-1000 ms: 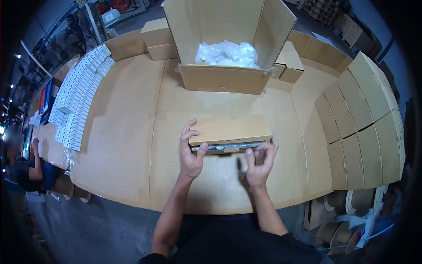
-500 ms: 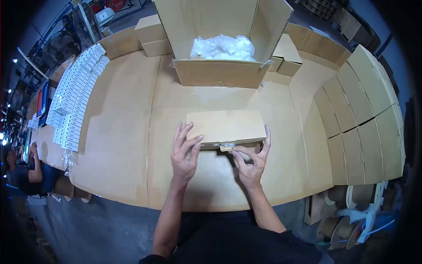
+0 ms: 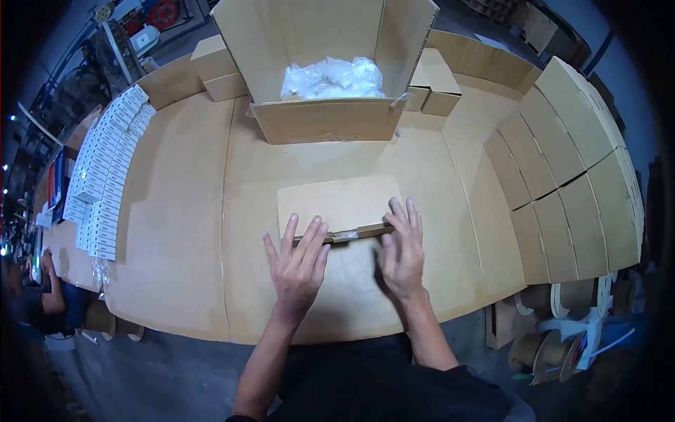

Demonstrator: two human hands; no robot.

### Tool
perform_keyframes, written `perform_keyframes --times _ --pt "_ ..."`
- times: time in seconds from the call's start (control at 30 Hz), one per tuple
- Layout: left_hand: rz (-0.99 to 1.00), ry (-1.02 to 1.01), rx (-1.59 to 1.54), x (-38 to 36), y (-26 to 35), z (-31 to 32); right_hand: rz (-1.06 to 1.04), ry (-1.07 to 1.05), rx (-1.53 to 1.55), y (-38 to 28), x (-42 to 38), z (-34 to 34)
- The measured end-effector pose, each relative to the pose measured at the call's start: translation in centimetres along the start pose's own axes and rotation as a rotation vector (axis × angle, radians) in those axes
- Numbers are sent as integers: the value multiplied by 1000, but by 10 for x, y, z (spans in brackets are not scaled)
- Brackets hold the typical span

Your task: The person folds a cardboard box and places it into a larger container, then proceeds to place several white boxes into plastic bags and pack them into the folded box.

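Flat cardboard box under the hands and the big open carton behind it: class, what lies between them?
Nothing: in the head view only bare cardboard-covered table separates the flat box from the open carton.

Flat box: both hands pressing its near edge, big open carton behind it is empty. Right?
Not quite. The head view shows both hands, left and right, on the flat box near edge, but the open carton holds crumpled clear plastic bags.

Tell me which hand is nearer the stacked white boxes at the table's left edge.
Left. The left hand rests on the flat box's front edge, on the side toward the white boxes. The right hand presses the same edge farther right, farther from them.
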State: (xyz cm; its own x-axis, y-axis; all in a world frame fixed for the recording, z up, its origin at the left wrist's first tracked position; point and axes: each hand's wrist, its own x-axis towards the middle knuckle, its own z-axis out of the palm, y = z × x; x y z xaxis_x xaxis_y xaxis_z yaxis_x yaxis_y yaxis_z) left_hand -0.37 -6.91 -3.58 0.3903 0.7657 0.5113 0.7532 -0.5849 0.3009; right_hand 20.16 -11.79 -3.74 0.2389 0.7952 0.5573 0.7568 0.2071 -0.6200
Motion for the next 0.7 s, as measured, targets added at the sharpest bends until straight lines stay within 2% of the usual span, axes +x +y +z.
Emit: perform_keyframes --times 0.2,0.4,0.53,0.7 --pt "-8 32 -12 -2 3 2 -185 -25 -48 19 2 -6" --pt "51 88 -3 9 -13 10 -282 -232 -198 15 17 -18" --pt "48 106 -47 13 -19 14 -202 -213 -34 4 20 8" --pt "111 162 -147 11 -20 14 -187 -62 38 10 17 32"
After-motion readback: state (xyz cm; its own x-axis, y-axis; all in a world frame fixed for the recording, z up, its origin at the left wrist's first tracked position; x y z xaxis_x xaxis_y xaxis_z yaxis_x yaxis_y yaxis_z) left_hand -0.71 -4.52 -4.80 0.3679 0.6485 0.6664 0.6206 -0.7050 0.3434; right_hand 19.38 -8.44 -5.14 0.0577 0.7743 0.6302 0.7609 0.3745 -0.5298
